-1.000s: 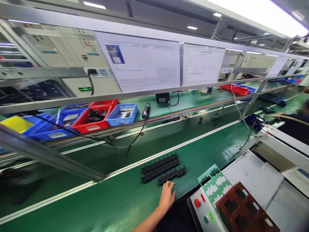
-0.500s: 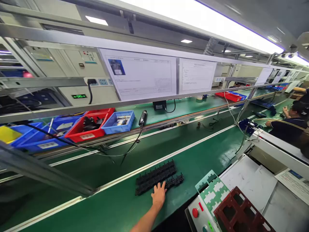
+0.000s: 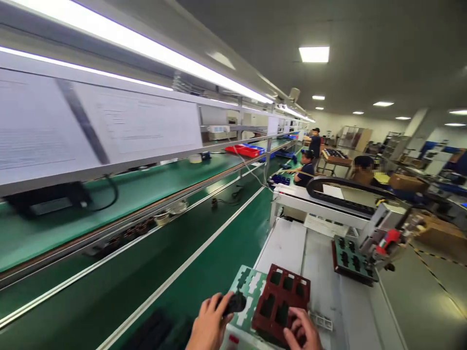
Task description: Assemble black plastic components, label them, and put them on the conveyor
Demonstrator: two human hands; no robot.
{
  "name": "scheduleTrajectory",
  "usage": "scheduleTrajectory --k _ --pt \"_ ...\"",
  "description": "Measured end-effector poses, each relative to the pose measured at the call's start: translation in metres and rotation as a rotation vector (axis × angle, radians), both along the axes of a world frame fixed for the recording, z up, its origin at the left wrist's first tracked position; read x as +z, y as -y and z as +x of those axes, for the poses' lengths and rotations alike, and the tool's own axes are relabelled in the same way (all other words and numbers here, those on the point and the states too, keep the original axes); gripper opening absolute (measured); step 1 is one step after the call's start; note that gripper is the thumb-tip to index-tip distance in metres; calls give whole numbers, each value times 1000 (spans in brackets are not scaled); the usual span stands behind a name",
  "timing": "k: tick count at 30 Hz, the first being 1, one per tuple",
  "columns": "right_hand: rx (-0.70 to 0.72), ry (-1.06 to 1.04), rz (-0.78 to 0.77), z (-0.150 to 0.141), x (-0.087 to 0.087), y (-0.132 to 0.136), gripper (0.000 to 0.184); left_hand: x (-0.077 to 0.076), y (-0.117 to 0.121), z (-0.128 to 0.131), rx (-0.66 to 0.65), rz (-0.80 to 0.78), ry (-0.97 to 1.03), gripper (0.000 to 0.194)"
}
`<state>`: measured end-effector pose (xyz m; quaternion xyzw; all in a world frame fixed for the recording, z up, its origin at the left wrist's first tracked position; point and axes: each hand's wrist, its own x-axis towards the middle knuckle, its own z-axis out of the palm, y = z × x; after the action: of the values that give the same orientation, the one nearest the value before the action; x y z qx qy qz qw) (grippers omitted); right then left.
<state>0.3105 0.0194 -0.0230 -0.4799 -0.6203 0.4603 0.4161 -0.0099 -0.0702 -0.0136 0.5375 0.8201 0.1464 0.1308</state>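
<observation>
At the bottom of the head view my left hand (image 3: pixel 209 323) is closed around a small black plastic part (image 3: pixel 235 302), held just above a green and white circuit panel (image 3: pixel 250 287). My right hand (image 3: pixel 301 330) rests with curled fingers on the near edge of a dark red fixture tray (image 3: pixel 282 301) with rectangular pockets, which lies on the panel. More black parts (image 3: pixel 153 333) lie blurred on the green belt at the lower left.
A green conveyor belt (image 3: pixel 204 243) runs away along the left under a shelf with hanging paper sheets (image 3: pixel 142 124). A grey machine bed (image 3: pixel 321 262) holds a second green board in a fixture (image 3: pixel 350 260). Other people (image 3: pixel 306 165) work further down the line.
The view swung right and up along the line. My left hand left the black parts on the belt and now holds one over the panel. My right hand has come into view on the red tray.
</observation>
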Motion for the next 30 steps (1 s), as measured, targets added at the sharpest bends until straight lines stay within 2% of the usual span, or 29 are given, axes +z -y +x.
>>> scheduleTrajectory --k 2,4,6,9,11,13,16,19,22,24,26,28,30 --pt "49 33 156 -10 -5 -12 53 26 -46 47 -230 -50 26 61" --pt "80 60 210 -13 -9 -27 61 45 -83 92 -399 -113 1 70" --pt "102 116 208 -8 -11 -40 60 53 -108 125 -525 -138 -48 72" --pt "87 221 231 10 -9 -57 56 54 -131 146 -623 -127 -100 70" --pt "27 274 266 22 -6 -67 53 54 -138 145 -654 -115 -106 78" --pt "-21 320 287 32 -1 -77 50 56 -141 138 -680 -109 -84 94" --pt "-31 370 283 39 4 -88 50 64 -140 122 -694 -84 11 114" --pt "-19 438 265 40 7 -95 45 74 -135 106 -686 -50 107 115" --pt "-60 620 188 35 9 -99 39 78 -131 95 -675 -30 149 113" --pt "-60 710 164 31 9 -100 44 74 -130 91 -663 -33 158 114" --pt "1 688 211 26 4 -99 60 64 -132 86 -653 -44 169 116" --pt "127 615 266 17 -3 -99 79 50 -137 83 -653 -50 189 117" --pt "252 554 305 4 -10 -102 86 37 -144 81 -654 -45 210 117"
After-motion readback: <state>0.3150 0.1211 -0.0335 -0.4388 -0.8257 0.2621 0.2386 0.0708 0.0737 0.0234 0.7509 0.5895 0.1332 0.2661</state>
